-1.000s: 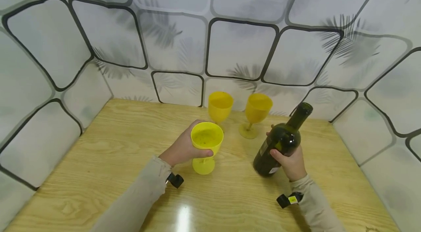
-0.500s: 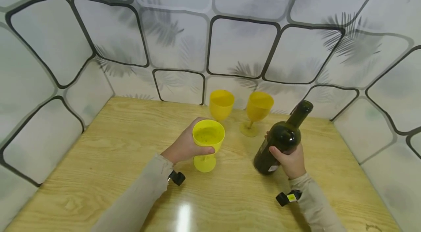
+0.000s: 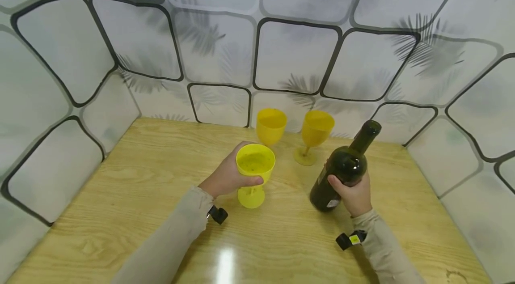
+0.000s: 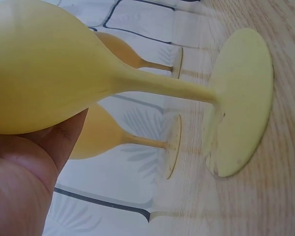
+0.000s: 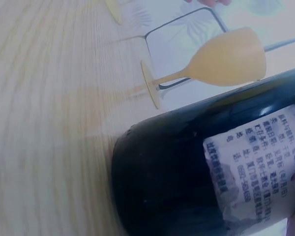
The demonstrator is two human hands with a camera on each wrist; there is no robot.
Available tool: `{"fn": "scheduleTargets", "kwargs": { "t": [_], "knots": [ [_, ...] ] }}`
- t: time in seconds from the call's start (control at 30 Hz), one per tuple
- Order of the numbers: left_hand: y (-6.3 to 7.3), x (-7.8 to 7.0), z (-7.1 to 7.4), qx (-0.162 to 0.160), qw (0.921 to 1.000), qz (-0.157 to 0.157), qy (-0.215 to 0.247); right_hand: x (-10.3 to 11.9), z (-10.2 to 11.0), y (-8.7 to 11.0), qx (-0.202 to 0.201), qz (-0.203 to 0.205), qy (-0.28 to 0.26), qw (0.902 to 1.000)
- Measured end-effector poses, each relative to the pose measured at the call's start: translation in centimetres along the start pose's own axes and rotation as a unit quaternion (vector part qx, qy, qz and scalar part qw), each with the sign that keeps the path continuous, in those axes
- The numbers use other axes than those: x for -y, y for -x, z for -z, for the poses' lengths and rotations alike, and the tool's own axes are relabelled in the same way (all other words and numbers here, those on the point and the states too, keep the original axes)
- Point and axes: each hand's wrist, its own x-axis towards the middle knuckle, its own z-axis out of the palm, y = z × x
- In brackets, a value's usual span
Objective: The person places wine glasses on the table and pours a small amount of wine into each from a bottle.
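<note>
Pale walls (image 3: 297, 58) around a wood-grained tabletop (image 3: 149, 167)
Rounded outlines (image 3: 256, 58) in black and grey cover back and side walls; grey feathery fronds (image 3: 203, 36) overlap them; a white glare (image 3: 225, 266) shines on the near wood; a dark mark (image 3: 456, 273) shows toward its right corner

A long, plain beige left sleeve (image 3: 170, 237) is seen at lower left of centre in the head view, a matching right sleeve (image 3: 384, 248) at lower right. The left cuff (image 3: 202, 199) is puckered. At each wrist a small black block is worn: the left block (image 3: 219, 215) is rounded, the right block (image 3: 344, 241) is set beside a yellow patch (image 3: 354, 239).
</note>
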Motion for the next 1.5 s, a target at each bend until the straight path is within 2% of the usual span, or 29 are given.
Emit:
{"fn": "scheduleTargets", "kwargs": {
  "t": [0.1, 0.23, 0.3, 0.47, 0.7, 0.93, 1.13, 1.4, 1.5],
  "knots": [
    [-0.1, -0.1, 0.1, 0.002, 1.0000, -0.001, 0.005, 0.0, 0.0, -0.1, -0.016, -0.005, 0.060, 0.9981],
    [-0.2, -0.1, 0.1, 0.004, 1.0000, -0.003, 0.009, 0.1, 0.1, -0.1, -0.038, -0.025, 0.171, 0.9842],
    [-0.2, 0.0, 0.1, 0.004, 0.9999, -0.004, 0.010, 0.3, 0.0, -0.1, -0.039, -0.035, 0.199, 0.9786],
    [-0.3, 0.1, 0.0, 0.003, 1.0000, -0.001, 0.006, 0.8, 0.0, -0.3, -0.015, -0.042, 0.259, 0.9649],
    [-0.2, 0.1, -0.1, 0.001, 1.0000, 0.005, 0.001, 2.0, 0.4, -1.2, 0.015, -0.047, 0.348, 0.9361],
    [-0.2, 0.0, -0.1, 0.003, 0.9999, 0.004, 0.013, 3.6, 0.9, -2.4, 0.074, -0.025, 0.404, 0.9116],
    [-0.3, 0.0, -0.3, 0.004, 0.9998, 0.003, 0.018, 4.7, 1.2, -3.3, 0.126, 0.019, 0.464, 0.8764],
    [0.0, -0.1, -0.4, 0.000, 0.9998, 0.004, 0.020, 5.8, 0.7, -4.6, 0.187, 0.083, 0.533, 0.8209],
    [0.0, -0.1, -0.3, 0.000, 0.9999, 0.002, 0.016, 6.4, 0.4, -5.1, 0.207, 0.092, 0.550, 0.8040]
  ]
}}
